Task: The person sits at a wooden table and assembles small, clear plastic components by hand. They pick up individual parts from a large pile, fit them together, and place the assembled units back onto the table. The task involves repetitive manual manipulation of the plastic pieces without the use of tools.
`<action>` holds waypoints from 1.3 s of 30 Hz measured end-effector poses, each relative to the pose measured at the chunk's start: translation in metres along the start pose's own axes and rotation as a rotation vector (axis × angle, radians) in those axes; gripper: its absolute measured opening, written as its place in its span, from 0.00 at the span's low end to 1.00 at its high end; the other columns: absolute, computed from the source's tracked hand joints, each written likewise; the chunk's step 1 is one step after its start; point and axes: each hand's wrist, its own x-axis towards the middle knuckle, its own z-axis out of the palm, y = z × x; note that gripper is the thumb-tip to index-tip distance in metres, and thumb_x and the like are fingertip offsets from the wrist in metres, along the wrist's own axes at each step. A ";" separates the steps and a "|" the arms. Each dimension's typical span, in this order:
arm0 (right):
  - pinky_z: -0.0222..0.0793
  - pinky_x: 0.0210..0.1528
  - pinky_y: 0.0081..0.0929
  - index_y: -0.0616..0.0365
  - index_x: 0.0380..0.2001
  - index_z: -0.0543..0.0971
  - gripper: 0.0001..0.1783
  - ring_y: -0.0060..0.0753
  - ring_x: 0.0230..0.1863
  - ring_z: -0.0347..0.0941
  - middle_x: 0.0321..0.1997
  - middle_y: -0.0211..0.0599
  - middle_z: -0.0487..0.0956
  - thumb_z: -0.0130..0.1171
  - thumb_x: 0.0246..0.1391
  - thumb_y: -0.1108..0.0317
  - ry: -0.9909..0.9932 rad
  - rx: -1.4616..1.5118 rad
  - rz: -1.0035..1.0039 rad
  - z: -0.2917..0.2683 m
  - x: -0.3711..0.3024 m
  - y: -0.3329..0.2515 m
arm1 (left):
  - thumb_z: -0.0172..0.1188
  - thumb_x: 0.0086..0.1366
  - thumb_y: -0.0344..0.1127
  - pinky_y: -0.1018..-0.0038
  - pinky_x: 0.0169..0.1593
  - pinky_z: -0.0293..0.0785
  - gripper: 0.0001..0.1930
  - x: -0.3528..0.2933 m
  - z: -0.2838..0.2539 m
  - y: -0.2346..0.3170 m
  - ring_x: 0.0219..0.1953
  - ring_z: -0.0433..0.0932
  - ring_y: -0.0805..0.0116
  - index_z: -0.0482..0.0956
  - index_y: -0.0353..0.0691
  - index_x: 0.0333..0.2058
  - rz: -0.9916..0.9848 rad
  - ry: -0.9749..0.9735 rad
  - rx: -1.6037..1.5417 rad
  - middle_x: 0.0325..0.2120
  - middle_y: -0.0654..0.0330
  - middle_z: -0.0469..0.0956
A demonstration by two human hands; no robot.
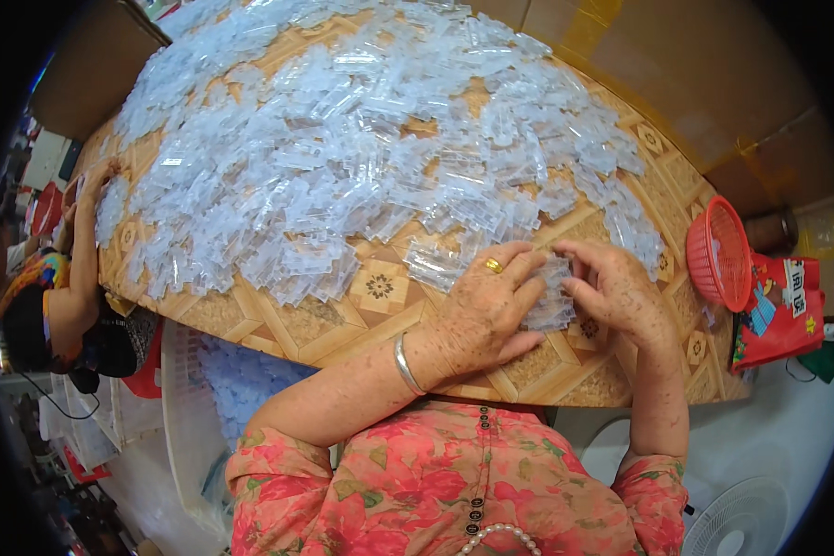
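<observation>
A small bunch of clear plastic pieces lies at the near right part of the table, between my two hands. My left hand, with a gold ring and a silver bangle, rests over the left side of the bunch, fingers bent against it and thumb toward me. On the opposite side, my right hand curls its thumb and index finger at the bunch's edge. Its other fingers are partly hidden. A broad heap of similar flat, clear plastic pieces spreads over the table beyond.
The wood-patterned table has a curved edge. At right stand a red plastic basket and a red printed bag. Cardboard rises behind. Another person's arm reaches the left edge. A white fan stands lower right.
</observation>
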 end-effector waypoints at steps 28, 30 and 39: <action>0.74 0.52 0.38 0.53 0.51 0.83 0.26 0.39 0.47 0.83 0.42 0.39 0.86 0.69 0.51 0.53 0.227 0.045 -0.074 0.024 0.223 -0.020 | 0.76 0.45 0.41 0.55 0.64 0.67 0.30 0.000 0.001 -0.010 0.62 0.68 0.46 0.78 0.30 0.44 0.006 0.007 0.008 0.54 0.47 0.72; 0.73 0.51 0.34 0.52 0.51 0.83 0.24 0.32 0.46 0.83 0.40 0.34 0.86 0.69 0.55 0.51 0.231 0.277 -0.070 0.019 0.219 -0.009 | 0.76 0.45 0.41 0.55 0.64 0.67 0.29 0.000 0.000 -0.010 0.62 0.69 0.46 0.78 0.30 0.44 0.004 0.001 0.016 0.54 0.47 0.72; 0.76 0.55 0.30 0.62 0.58 0.77 0.25 0.36 0.51 0.84 0.50 0.35 0.82 0.58 0.69 0.54 0.186 1.021 -0.072 -0.001 0.153 -0.009 | 0.76 0.46 0.42 0.53 0.64 0.67 0.28 0.001 0.001 -0.012 0.61 0.70 0.46 0.78 0.31 0.43 0.014 0.030 0.041 0.52 0.48 0.74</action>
